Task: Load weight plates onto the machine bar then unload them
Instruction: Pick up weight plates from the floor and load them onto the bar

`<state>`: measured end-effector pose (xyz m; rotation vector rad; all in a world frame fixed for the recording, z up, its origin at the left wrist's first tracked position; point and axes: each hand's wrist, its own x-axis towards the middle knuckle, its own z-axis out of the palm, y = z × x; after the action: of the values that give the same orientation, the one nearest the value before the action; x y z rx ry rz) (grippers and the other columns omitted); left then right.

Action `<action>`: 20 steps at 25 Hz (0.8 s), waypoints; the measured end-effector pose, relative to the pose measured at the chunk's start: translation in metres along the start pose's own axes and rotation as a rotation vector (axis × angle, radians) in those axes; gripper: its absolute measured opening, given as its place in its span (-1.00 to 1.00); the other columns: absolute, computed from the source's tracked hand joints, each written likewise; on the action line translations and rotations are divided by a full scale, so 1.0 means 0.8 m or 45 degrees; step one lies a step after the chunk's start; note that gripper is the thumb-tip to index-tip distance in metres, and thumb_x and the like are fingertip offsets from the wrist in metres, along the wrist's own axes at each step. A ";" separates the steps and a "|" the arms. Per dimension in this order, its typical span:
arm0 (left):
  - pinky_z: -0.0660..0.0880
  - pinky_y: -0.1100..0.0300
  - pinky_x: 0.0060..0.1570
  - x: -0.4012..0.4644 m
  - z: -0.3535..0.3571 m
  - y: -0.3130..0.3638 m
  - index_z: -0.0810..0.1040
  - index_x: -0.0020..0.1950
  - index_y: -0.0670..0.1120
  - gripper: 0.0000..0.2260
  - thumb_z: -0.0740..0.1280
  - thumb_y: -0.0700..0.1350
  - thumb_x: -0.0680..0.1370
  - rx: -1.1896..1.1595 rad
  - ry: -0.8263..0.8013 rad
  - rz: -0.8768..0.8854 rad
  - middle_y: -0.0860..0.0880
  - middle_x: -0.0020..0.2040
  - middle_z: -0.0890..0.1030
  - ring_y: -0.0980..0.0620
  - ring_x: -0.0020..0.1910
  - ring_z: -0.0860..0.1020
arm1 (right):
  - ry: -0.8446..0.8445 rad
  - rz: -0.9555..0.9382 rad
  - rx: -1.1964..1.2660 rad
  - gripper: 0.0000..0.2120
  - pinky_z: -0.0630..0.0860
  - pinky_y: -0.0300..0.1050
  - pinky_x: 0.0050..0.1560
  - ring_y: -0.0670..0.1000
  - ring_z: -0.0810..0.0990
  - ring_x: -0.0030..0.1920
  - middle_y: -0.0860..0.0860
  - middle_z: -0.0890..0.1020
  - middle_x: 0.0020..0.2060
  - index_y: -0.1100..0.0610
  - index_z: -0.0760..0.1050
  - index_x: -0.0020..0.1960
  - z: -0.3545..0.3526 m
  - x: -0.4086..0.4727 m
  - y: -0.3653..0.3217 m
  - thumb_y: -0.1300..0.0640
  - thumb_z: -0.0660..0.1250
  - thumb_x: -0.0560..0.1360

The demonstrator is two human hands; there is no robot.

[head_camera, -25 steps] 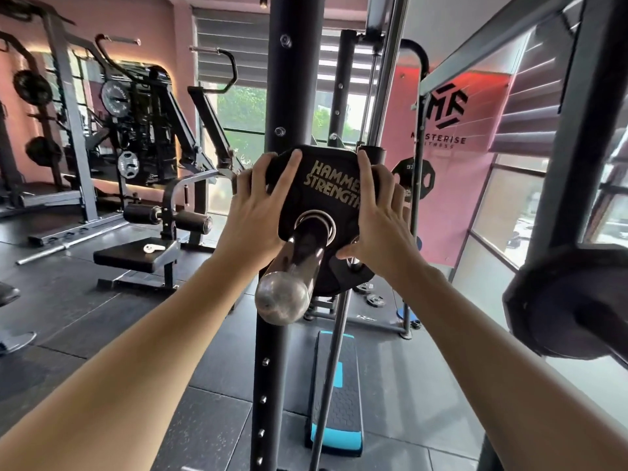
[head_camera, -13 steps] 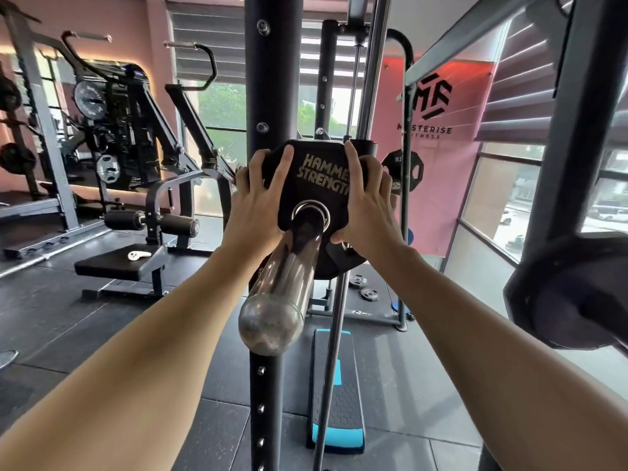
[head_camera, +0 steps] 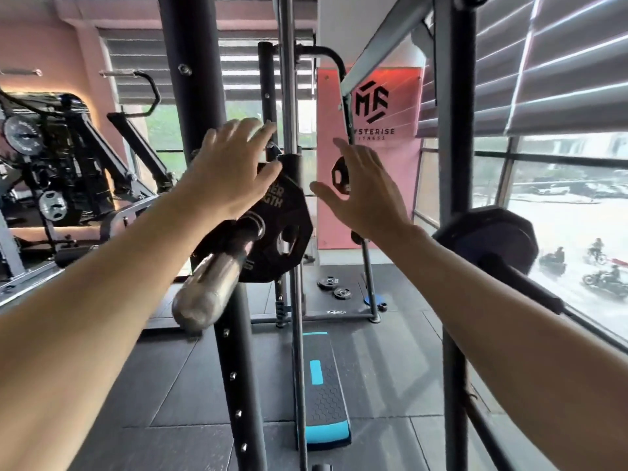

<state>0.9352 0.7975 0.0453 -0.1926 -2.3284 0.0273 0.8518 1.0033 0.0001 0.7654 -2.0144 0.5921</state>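
Plate's on: the black weight plate [head_camera: 282,229] sits threaded on the chrome machine bar [head_camera: 217,280], pushed to the far end of the sleeve by the rack upright [head_camera: 200,137]. Neither hand grips anything; the left hand [head_camera: 231,168] hovers over its upper left edge and the right hand [head_camera: 367,195] is off to its right, both with fingers spread and relaxed. I'd call the loading step done, so next is either grabbing another plate or taking this one by both edges and sliding it back toward the near end.

Single head-worn wide-angle view, facing forward and slightly down, close behind both outstretched forearms toward the machine bar [head_camera: 217,283].
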 end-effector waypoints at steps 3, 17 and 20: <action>0.09 -0.07 0.56 0.012 -0.019 0.096 0.11 0.62 -0.06 -0.36 0.14 0.22 0.63 0.001 -0.043 0.192 -0.11 0.59 0.21 -0.10 0.57 0.16 | 0.107 0.045 -0.073 -0.21 0.42 0.09 0.35 0.08 0.40 0.40 0.09 0.47 0.37 0.17 0.29 0.52 -0.079 -0.032 0.040 -0.35 0.21 0.50; 0.06 -0.05 0.57 0.023 0.027 0.638 0.19 0.60 -0.05 -0.20 -0.01 0.45 0.53 -0.332 0.044 0.683 -0.05 0.58 0.28 -0.02 0.57 0.20 | 0.081 0.493 -0.562 -0.09 0.33 -0.04 0.38 0.01 0.23 0.54 -0.01 0.29 0.53 0.07 0.16 0.58 -0.505 -0.337 0.295 -0.50 0.13 0.43; 0.09 -0.06 0.57 0.010 0.048 0.740 0.20 0.60 -0.05 -0.19 -0.04 0.46 0.52 -0.379 -0.022 0.797 -0.04 0.57 0.29 -0.01 0.56 0.22 | 0.101 0.603 -0.626 -0.09 0.38 -0.03 0.35 0.01 0.29 0.51 0.00 0.35 0.50 0.09 0.21 0.55 -0.563 -0.411 0.337 -0.51 0.13 0.43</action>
<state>0.9793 1.3851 -0.0224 -1.0630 -2.1899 -0.0072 1.0549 1.5822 -0.0865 -0.0323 -2.1508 0.3506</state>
